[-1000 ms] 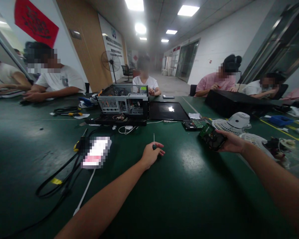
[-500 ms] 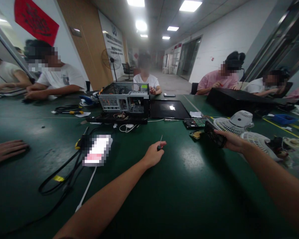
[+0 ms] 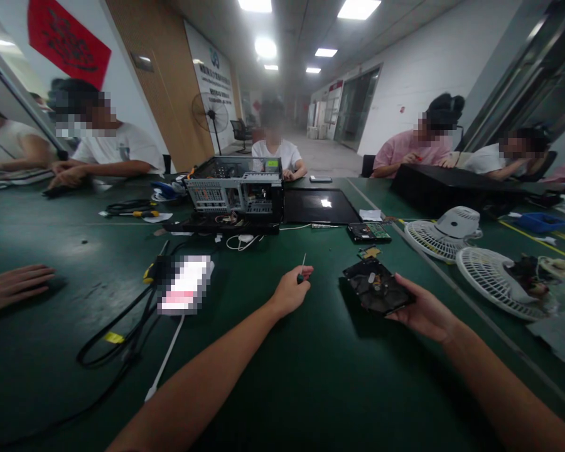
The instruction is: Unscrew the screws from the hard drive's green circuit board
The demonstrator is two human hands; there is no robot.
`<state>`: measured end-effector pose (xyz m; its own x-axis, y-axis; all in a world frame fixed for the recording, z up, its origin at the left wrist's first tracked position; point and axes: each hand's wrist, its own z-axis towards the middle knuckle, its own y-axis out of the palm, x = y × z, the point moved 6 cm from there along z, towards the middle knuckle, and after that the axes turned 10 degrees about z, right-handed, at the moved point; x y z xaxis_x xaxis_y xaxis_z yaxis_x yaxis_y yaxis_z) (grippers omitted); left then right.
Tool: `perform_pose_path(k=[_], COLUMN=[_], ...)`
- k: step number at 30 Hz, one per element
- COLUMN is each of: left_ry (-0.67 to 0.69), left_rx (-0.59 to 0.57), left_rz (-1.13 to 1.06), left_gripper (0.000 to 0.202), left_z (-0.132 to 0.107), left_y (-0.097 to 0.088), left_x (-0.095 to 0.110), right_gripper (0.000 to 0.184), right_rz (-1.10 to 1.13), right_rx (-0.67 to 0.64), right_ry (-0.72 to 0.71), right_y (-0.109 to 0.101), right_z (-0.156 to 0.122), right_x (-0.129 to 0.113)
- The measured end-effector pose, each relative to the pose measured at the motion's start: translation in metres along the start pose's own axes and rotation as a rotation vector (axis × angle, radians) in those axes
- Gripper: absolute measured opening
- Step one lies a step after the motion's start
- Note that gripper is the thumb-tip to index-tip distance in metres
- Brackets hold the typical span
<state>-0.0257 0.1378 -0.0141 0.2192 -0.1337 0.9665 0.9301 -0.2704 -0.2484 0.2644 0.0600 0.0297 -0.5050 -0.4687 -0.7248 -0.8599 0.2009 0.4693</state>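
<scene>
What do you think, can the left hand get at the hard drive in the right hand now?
Probably yes: nothing appears to stand between the left hand and the hard drive, though that hand holds a screwdriver.

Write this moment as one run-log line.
left hand: holds dark-handled metal screwdriver | right hand: holds black rectangular drive casing | beyond casing: flat gold-coloured circuit board

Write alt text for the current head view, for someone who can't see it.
A person's right hand holds a black, hard-drive-like part over a green table, while the left hand grips a small screwdriver. Beyond them is an open computer case, with white fan parts off to the right. Another person's hand shows at the left edge.
</scene>
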Motion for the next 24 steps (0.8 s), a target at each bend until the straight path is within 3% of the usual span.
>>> perform_pose_path(k=[4, 7, 12, 17, 24], left_ry=[0.005, 0.004, -0.008, -0.019, -0.063], left_rx=[0.033, 0.033, 0.014, 0.026, -0.010], left_rz=[-0.025, -0.024, 0.027, 0.057, 0.086], left_gripper=[0.046, 0.044, 0.042, 0.040, 0.044], left_z=[0.003, 0.006, 0.011, 0.012, 0.009], left_y=[-0.002, -0.002, -0.001, 0.000, 0.006], left_x=[-0.005, -0.011, -0.019, -0.018, -0.006], right_gripper=[0.028, 0.020, 0.057, 0.067, 0.073], right_rz=[-0.111, -0.204, -0.601, -0.750, -1.183], right_rx=[0.082, 0.201, 0.368, 0.231, 0.151], right_ry=[-0.065, -0.152, -0.210, -0.269, -0.282], right_y=[0.005, -0.008, -0.031, -0.011, 0.028], right_z=[-0.008, -0.021, -0.058, -0.081, -0.072], right_x=[0.015, 0.022, 0.045, 0.069, 0.062])
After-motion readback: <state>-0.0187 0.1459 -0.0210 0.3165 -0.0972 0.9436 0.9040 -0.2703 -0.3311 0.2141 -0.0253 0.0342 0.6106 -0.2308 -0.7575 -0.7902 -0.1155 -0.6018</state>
